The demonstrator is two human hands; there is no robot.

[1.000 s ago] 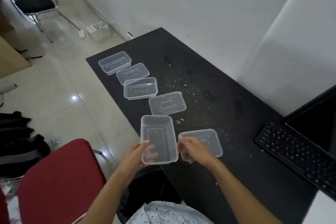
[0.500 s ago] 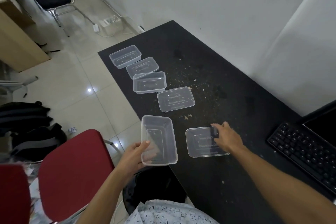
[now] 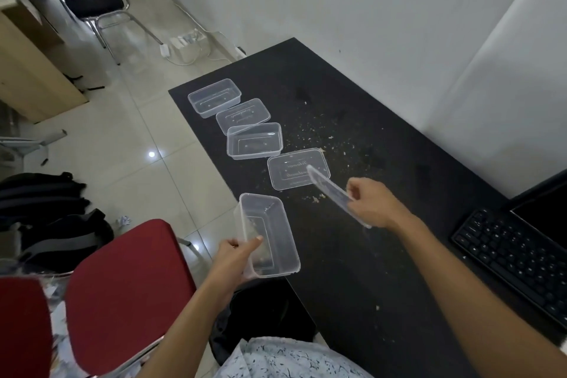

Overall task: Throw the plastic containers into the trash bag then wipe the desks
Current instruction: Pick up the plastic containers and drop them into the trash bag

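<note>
Both hands grip clear plastic: left hand (image 3: pixel 233 258) a deep container (image 3: pixel 276 224), right hand (image 3: pixel 375 203) a tilted lid (image 3: pixel 327 186).

An office: a black desk (image 3: pixel 352 120) with keyboard (image 3: pixel 512 258) and monitor (image 3: pixel 543 212), metal-framed chairs (image 3: pixel 95 4), tiled floor.

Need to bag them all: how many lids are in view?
3. The far lid lies second in the row, the near lid fourth, the held lid in the right hand. None looks hidden.
</note>
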